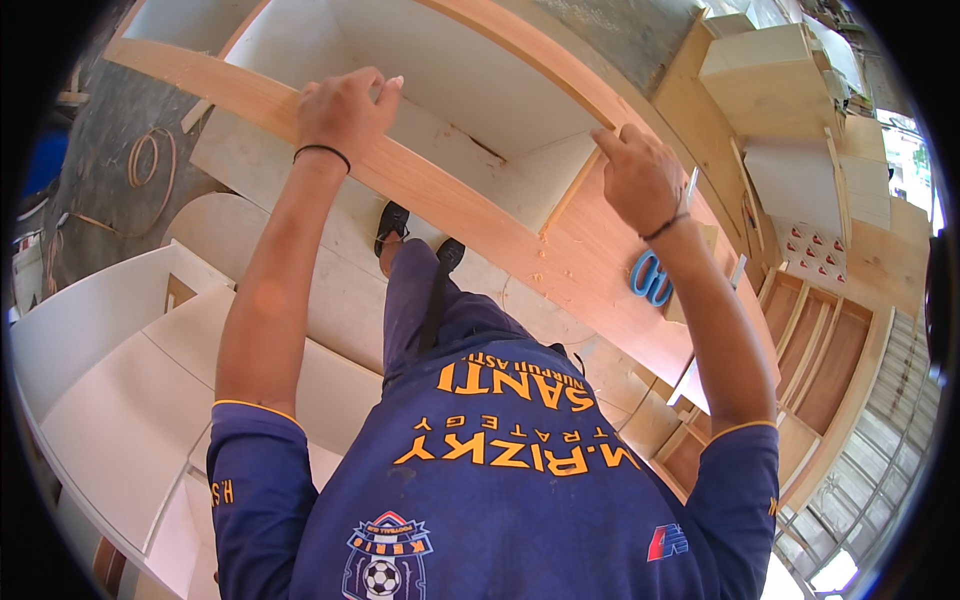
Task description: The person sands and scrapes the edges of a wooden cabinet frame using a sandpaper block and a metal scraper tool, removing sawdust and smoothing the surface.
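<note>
In front of me lies a wood-veneered cabinet [450,195] with open white compartments. My left hand [345,115] is at its near rail, fingers curled and thumb raised; what lies under the fingers is hidden. Over the right end of the compartment, my right hand [645,182] has its index finger stretched to the cabinet's edge by a corner, the other fingers bent in. Whether it pinches anything there is hard to make out. Blue scissors handles [650,278] show beside my right forearm, on the veneered panel.
Small wood shavings [540,278] lie on the veneer. A white cabinet [110,340] stands at the left, a coiled hose [150,165] on the floor beyond it. Pale boxes and panels [770,90] are stacked at the far right, near a slatted wooden frame [825,345].
</note>
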{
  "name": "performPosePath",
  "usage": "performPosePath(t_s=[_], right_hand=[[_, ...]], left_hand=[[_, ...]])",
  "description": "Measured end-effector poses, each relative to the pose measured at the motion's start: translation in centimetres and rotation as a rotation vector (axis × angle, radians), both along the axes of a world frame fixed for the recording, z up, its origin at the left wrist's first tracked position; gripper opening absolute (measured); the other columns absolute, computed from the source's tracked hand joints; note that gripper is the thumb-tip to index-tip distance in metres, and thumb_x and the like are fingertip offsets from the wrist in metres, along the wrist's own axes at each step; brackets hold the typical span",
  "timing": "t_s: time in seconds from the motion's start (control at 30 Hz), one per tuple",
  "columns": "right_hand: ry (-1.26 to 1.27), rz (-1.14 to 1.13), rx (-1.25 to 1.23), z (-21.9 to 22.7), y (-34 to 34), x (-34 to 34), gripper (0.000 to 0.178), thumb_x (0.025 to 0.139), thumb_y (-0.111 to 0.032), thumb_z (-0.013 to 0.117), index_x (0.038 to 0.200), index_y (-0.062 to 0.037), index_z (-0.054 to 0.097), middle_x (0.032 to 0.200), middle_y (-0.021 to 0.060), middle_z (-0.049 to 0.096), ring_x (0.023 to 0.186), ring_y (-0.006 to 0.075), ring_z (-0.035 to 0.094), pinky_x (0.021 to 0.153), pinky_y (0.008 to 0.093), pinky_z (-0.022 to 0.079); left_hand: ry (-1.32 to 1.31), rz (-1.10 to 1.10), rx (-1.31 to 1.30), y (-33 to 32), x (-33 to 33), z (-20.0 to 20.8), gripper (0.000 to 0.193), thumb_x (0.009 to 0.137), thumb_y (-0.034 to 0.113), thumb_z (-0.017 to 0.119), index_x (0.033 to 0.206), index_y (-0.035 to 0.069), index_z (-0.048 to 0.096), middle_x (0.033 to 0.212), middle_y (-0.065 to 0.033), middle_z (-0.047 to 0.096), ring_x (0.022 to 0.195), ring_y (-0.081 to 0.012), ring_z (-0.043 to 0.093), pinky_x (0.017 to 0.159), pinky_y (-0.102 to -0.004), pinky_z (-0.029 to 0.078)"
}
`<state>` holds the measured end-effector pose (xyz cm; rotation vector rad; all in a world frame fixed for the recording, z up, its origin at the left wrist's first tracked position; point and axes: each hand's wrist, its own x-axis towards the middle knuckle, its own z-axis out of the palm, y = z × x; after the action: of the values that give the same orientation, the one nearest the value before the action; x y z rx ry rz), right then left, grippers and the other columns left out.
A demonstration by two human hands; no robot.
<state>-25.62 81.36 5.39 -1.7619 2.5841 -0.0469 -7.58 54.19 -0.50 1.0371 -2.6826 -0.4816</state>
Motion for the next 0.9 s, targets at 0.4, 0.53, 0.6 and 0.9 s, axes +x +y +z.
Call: performPosePath(t_s=[0.4,0.53,0.6,0.9], right_hand=[[-0.073,-0.042,0.001,0.1,0.1,-0.3,0.030,0.080,-0.006,0.058,0.108,-0.0109,0.068,0.083,0.0146,0.058,0.077,0.0333,0.063,0.068,0.0438,0.050],[0.033,0.081,0.050,-0.6,0.7,1.3,0.027,0.080,-0.006,0.057,0.105,-0.0119,0.067,0.080,0.0112,0.055,0.078,0.0285,0.061,0.067,0.0410,0.049],[-0.048,0.152,0.096,-0.2,1.6,5.9,0.029,0.080,-0.005,0.058,0.107,-0.0123,0.068,0.078,0.0107,0.052,0.079,0.0274,0.060,0.068,0.0395,0.048],[0.026,-0.038,-0.035,-0.1,0.0,-2.1,0.032,0.078,-0.003,0.052,0.105,-0.0095,0.068,0.082,0.0121,0.059,0.076,0.0297,0.061,0.068,0.0424,0.050]], left_hand=[[-0.011,-0.022,-0.011,0.0,0.0,0.1,0.038,0.093,0.044,0.053,0.086,0.010,0.069,0.073,-0.0103,0.069,0.077,-0.0294,0.064,0.083,-0.0384,0.043],[-0.064,0.004,0.014,0.2,0.1,0.9,0.038,0.092,0.045,0.054,0.085,0.010,0.068,0.071,-0.0110,0.067,0.077,-0.0308,0.063,0.085,-0.0397,0.043],[-0.059,0.019,0.053,0.1,0.3,0.7,0.039,0.091,0.046,0.056,0.086,0.010,0.069,0.070,-0.0122,0.065,0.077,-0.0340,0.062,0.084,-0.0427,0.045],[-0.043,-0.014,0.011,0.0,-0.2,0.6,0.037,0.092,0.045,0.054,0.085,0.011,0.069,0.071,-0.0119,0.067,0.075,-0.0307,0.063,0.090,-0.0391,0.042]])
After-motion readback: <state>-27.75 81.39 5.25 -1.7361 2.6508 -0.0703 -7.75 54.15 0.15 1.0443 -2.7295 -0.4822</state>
